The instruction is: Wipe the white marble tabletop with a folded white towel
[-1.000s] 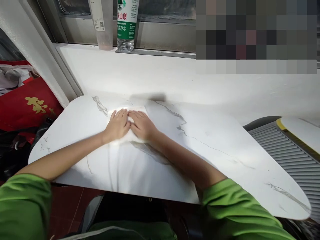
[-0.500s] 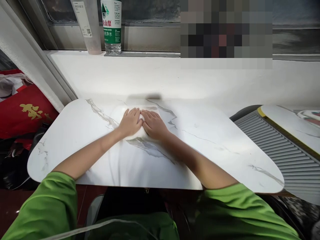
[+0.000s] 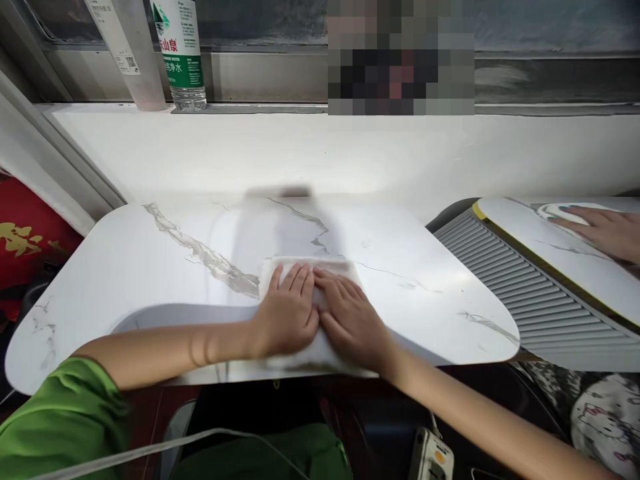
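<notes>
Plainly, the left hand (image 3: 287, 310) and right hand (image 3: 353, 320) lie side by side on a white cloth (image 3: 321, 353), fingers extended flat and unclenched over it. The cloth rests just below the middle of the frame, on a marbled table (image 3: 125, 267). A green-labelled bottle (image 3: 185, 67) stands upper left; another person's hand (image 3: 613, 233) shows at the right edge.

Left hand (image 3: 287, 315) and right hand (image 3: 353, 321) lie palm-down, side by side, fingers (image 3: 299, 280) extended.
</notes>
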### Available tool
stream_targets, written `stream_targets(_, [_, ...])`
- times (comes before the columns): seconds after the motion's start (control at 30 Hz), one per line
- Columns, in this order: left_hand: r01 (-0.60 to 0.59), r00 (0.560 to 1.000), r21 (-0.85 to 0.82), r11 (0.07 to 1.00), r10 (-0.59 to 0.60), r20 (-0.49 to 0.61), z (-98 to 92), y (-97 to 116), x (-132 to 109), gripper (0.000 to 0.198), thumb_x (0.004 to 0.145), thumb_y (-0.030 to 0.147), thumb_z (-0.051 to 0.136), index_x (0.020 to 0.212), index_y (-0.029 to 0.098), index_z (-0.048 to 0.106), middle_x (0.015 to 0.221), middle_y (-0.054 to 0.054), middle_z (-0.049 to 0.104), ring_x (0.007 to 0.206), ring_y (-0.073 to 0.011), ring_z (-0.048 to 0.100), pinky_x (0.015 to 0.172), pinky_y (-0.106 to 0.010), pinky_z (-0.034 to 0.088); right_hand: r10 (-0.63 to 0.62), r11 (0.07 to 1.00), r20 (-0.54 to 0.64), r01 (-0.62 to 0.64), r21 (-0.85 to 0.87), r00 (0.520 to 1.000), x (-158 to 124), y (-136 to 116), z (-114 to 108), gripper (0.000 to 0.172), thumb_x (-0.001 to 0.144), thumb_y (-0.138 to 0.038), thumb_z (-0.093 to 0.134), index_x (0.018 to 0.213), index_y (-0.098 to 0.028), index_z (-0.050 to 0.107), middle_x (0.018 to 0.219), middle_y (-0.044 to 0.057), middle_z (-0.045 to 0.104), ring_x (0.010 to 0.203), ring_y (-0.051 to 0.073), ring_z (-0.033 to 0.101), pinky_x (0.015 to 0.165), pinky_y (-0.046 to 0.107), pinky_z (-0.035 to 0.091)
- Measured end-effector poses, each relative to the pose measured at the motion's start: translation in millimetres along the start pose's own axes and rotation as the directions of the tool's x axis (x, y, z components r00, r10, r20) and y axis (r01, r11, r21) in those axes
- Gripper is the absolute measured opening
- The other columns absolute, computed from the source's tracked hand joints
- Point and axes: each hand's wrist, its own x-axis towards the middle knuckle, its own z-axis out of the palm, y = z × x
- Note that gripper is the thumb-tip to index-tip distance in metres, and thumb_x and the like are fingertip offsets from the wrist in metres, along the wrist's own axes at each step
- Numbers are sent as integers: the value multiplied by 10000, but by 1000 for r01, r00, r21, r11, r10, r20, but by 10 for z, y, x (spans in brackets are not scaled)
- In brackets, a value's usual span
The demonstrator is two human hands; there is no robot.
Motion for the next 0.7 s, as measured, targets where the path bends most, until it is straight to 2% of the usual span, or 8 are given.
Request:
stream_targets(0.13, [110, 993, -13, 994, -110, -48, 16, -289, 704, 565, 953, 236, 301, 1467, 20, 389, 1550, -188, 392, 1471, -269, 316, 1232, -507, 165, 122, 992, -21, -121, 37, 992, 644, 563, 103, 463, 863, -206, 326, 1277, -175, 532, 1377, 139, 589, 1302, 274, 520, 1099, 493, 400])
stream_targets(0.2, [140, 989, -19, 990, -141, -41, -1, -502, 1078, 557, 963, 248, 315, 1473, 33, 381, 1551, -175, 398, 1470, -252, 318, 1233, -482, 168, 132, 991, -49, -130, 40, 990, 1012, 815, 186, 440, 875, -211, 321, 1254, -158, 537, 1330, 143, 619, 1268, 276, 541, 1080, 480, 410])
stream_targets(0.27, [151, 987, -20, 988, -152, -46, -25, -712, 1400, 539, 966, 252, 333, 1460, 48, 407, 1554, -156, 400, 1470, -240, 317, 1235, -455, 162, 134, 991, -66, -133, 23, 989, 1347, 1007, 269, 417, 863, -184, 319, 1194, -144, 570, 1240, 153, 664, 1168, 282, 595, 1049, 469, 428])
stream_targets(0.37, [175, 981, -23, 984, -176, -78, -53, -932, 1707, 507, 968, 221, 324, 1445, 92, 441, 1544, -123, 426, 1456, -223, 341, 1233, -440, 162, 230, 973, -89, -232, -9, 969, 1699, 1160, 360, 415, 847, -154, 335, 1170, -135, 595, 1213, 154, 680, 1142, 294, 602, 1019, 469, 441])
stream_targets(0.43, [187, 978, -21, 982, -188, -89, -61, -994, 1783, 503, 969, 198, 309, 1445, 108, 444, 1544, -113, 428, 1452, -218, 348, 1231, -444, 164, 273, 960, -86, -277, -35, 958, 1794, 1181, 386, 433, 860, -154, 338, 1204, -118, 598, 1257, 153, 666, 1178, 295, 586, 1043, 466, 422])
stream_targets(0.53, [181, 981, -5, 983, -181, -76, -63, -972, 1756, 509, 977, 200, 296, 1459, 101, 425, 1564, -117, 396, 1468, -222, 320, 1234, -462, 152, 263, 960, -72, -268, -75, 962, 1734, 1141, 380, 463, 901, -171, 322, 1279, -91, 578, 1356, 148, 616, 1271, 277, 538, 1105, 452, 369])
stream_targets(0.63, [149, 989, 20, 989, -149, -22, -44, -810, 1633, 527, 981, 220, 298, 1478, 75, 397, 1580, -130, 361, 1485, -235, 285, 1238, -470, 138, 240, 962, -83, -249, -115, 967, 1486, 1092, 322, 474, 923, -189, 311, 1304, -79, 569, 1392, 159, 590, 1320, 273, 508, 1124, 460, 354])
stream_targets(0.7, [124, 992, 33, 992, -124, 2, -11, -607, 1512, 541, 980, 230, 302, 1486, 57, 383, 1583, -145, 348, 1488, -251, 278, 1239, -481, 136, 221, 963, -80, -231, -139, 972, 1231, 1073, 238, 486, 918, -195, 311, 1312, -69, 568, 1394, 172, 585, 1330, 280, 503, 1123, 470, 364])
